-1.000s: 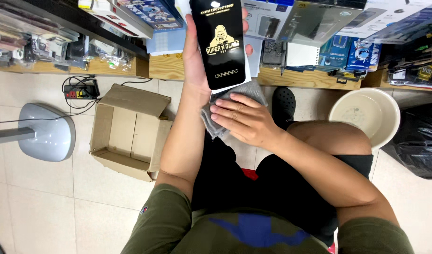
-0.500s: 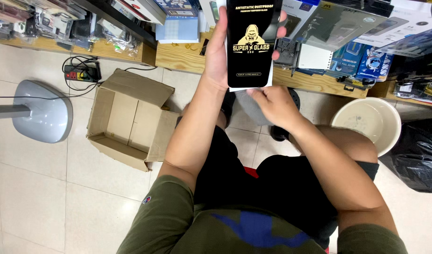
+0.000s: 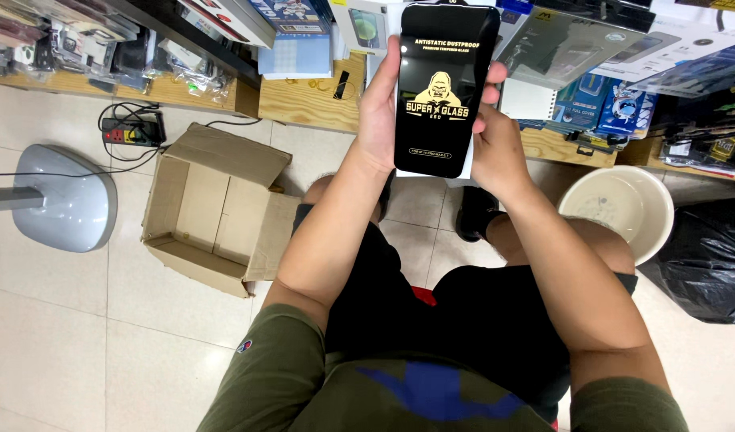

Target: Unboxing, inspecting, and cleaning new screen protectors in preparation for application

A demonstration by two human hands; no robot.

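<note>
I hold up a flat black packet (image 3: pixel 446 84) with gold print, upright in front of a low wooden shelf (image 3: pixel 311 100). My left hand (image 3: pixel 378 108) grips its left edge, fingers wrapped behind. My right hand (image 3: pixel 495 140) grips its right edge and lower corner, thumb on the front. A white layer shows behind the packet's lower edge. I sit with bare knees and black shorts below the hands.
An open empty cardboard box (image 3: pixel 215 212) lies on the tiled floor at my left. A grey fan base (image 3: pixel 59 200) and a power strip (image 3: pixel 131 130) lie farther left. A white bucket (image 3: pixel 619 208) and black bag (image 3: pixel 707 256) stand at right. Packaged goods crowd the shelf.
My right hand rose from my lap, where it rested on a grey cloth, to the packet's right edge. The packet now sits in both hands; the cloth is out of sight.
</note>
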